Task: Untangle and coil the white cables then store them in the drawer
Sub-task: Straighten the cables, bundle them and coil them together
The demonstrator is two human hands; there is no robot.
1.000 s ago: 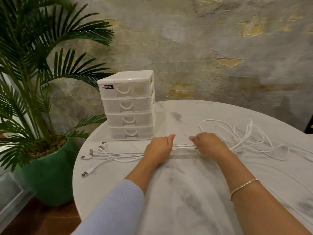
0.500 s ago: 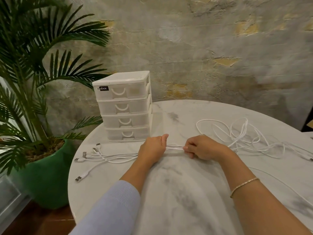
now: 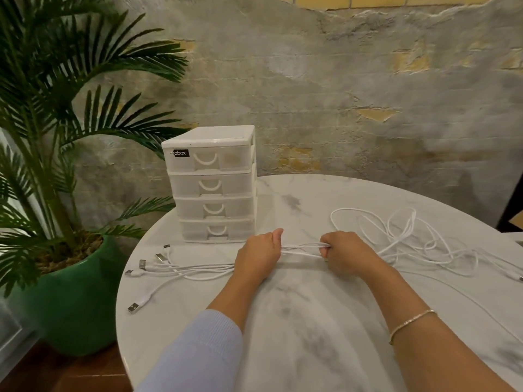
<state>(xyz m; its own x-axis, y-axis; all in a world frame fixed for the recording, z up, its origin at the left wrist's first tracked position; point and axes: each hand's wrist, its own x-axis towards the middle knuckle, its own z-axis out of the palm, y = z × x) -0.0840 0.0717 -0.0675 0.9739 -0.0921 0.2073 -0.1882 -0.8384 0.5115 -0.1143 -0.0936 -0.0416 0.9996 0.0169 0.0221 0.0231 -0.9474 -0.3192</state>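
I see both hands fisted around the bundled white cables [image 3: 301, 249]: left hand [image 3: 259, 257], right hand [image 3: 346, 253], low over the counter [image 3: 311, 321].

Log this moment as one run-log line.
left hand: grips white cables | right hand: grips same bundle | tangle: right, on table | drawer unit: shut

Both hands gripping a bundle of white cables

Left hand [image 3: 259, 254] and right hand [image 3: 343, 251] hold white cables [image 3: 301, 248] taut near the drawer unit [image 3: 212, 183] at the table's [image 3: 311, 321] left edge; loose loops trail right.
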